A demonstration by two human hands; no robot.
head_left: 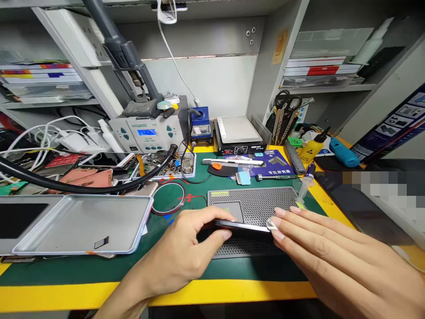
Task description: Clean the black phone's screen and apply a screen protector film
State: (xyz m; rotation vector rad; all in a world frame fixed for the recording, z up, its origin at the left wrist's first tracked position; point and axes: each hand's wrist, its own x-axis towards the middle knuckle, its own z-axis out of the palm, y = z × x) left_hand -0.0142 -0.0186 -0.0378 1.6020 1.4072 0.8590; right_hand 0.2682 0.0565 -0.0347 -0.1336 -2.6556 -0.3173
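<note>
My left hand (189,248) grips a dark, thin phone (244,227) between thumb and fingers, tilted so that its long edge faces me. At the phone's right end, my right hand (332,250) holds a small silvery-white piece (271,224) at its fingertips, touching the phone's edge. The kind of that piece cannot be made out. Beneath both hands lies a grey honeycomb-patterned work pad (265,201) on a green mat (186,270). The phone's faces are mostly hidden from view.
At left lies a shallow metal tray (99,212) with a SIM tray (101,242) in it. Behind it stand a hot-air station (146,133) with a black hose (83,188) and a heating plate (241,133). A screwdriver (279,177) and yellow bottle (312,146) are at right.
</note>
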